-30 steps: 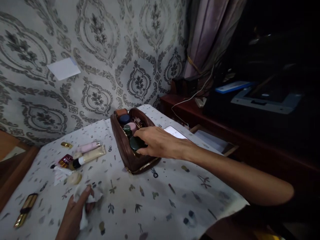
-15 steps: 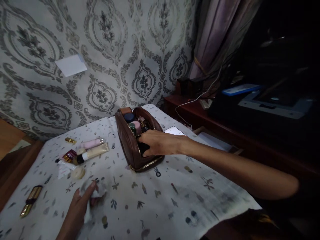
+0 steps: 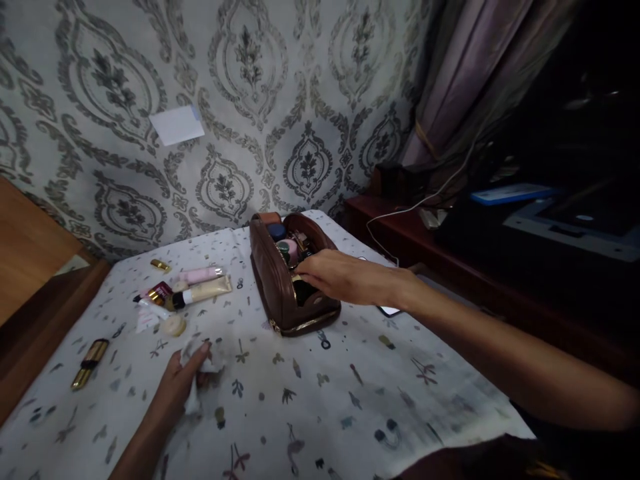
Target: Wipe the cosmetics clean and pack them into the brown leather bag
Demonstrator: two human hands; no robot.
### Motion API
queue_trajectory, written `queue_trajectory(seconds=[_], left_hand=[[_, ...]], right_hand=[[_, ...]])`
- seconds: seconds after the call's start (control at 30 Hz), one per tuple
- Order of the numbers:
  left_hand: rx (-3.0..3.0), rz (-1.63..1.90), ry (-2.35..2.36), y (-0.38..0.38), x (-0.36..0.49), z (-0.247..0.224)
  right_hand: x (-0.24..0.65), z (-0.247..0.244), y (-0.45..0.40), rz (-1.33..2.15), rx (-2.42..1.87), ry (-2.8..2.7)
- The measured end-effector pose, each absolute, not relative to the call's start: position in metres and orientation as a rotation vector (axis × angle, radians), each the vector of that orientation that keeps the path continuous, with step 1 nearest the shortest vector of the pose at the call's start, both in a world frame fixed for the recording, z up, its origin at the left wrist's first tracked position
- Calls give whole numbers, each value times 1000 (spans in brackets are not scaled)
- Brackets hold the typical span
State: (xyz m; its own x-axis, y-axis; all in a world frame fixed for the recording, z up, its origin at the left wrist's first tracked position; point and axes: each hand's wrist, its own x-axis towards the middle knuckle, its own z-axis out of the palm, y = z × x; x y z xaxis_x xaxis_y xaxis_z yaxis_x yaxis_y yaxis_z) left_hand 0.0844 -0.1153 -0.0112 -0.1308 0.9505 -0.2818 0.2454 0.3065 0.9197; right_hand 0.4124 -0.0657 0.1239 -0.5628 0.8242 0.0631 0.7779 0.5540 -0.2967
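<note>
bare cloth (image 3: 350,400) before pouch (image 3: 280,293), tubes (image 3: 200,287) crowding left

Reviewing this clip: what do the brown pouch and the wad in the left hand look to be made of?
Brown pouch: probably leather or faux leather, matte and smooth, with a gold-toned zipper along its base. White wad under the left hand: crumpled, soft and thin, likely tissue or a wipe.

Wall (image 3: 240,100): pale, with grey ornamental medallion pattern, filling upper left and centre; small white paper square (image 3: 177,125) stuck on it. Curtain (image 3: 480,73): mauve, hanging at upper right. Table (image 3: 350,413): covered by white cloth with small scattered motifs, lower centre. Wooden furniture (image 3: 30,267): brown, at left edge. Dark red-brown sideboard (image 3: 450,267): at right, with white cable (image 3: 400,210). Light: dim, right side nearly black.
</note>
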Motion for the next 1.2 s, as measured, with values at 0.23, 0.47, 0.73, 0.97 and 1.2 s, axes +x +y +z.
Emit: queue_trajectory(seconds=[0.23, 0.47, 0.73, 0.97, 1.2], left_hand=[[1120, 979, 1530, -116, 84, -15], [1155, 1014, 1459, -116, 80, -22], [1288, 1328, 1774, -85, 44, -14], [1634, 1292, 2141, -17, -27, 7], [1954, 686, 2227, 33, -31, 12]], right_hand=[[408, 134, -84, 279, -1344, -2473], [401, 122, -84, 177, -1391, -2480], [384, 109, -94, 39, -1097, -2204], [334, 72, -112, 410, -859, -2294], [287, 42, -116, 753, -832, -2301]])
